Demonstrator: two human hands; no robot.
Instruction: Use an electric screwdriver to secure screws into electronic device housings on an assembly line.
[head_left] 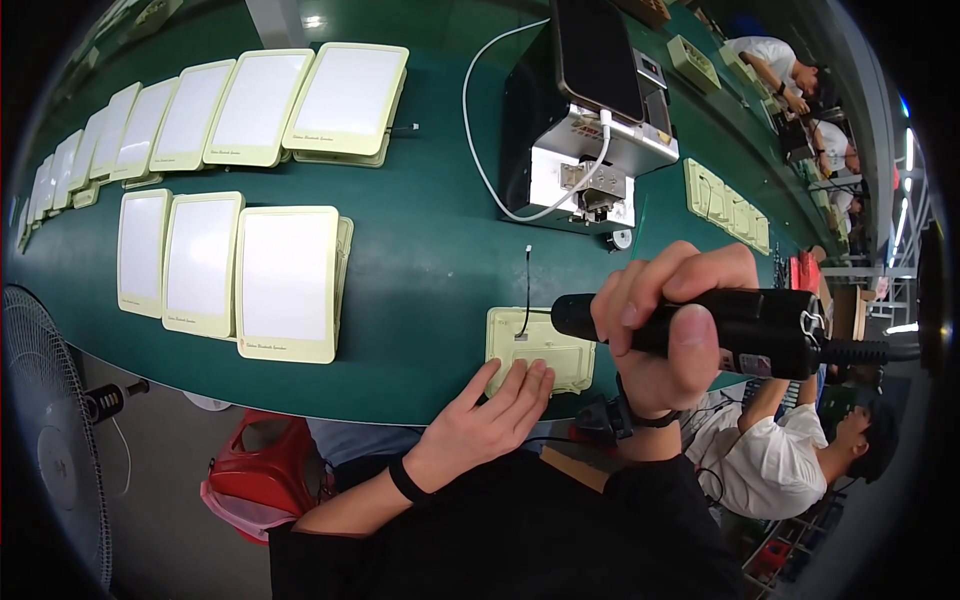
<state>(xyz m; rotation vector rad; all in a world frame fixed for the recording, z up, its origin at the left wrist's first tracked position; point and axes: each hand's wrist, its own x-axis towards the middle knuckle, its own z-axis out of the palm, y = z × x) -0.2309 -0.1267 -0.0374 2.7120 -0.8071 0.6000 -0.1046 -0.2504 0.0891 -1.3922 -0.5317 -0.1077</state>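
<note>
My right hand is wrapped round a black electric screwdriver with a cord at its rear end. The driver lies nearly level, its nose over the upper right part of a pale yellow-green plastic panel. A thin bit at the nose reaches toward the panel's upper edge; whether it touches a screw I cannot make out. My left hand rests flat on the panel's lower part, fingers stretched out. From the panel a short black cable with a small white connector runs away from me onto the green table.
Several white-faced panels lie in overlapping rows at left. A black and silver machine with a phone on top and a white cable stands beyond my hands. More pale casings lie at right. A fan stands lower left; co-workers sit at right.
</note>
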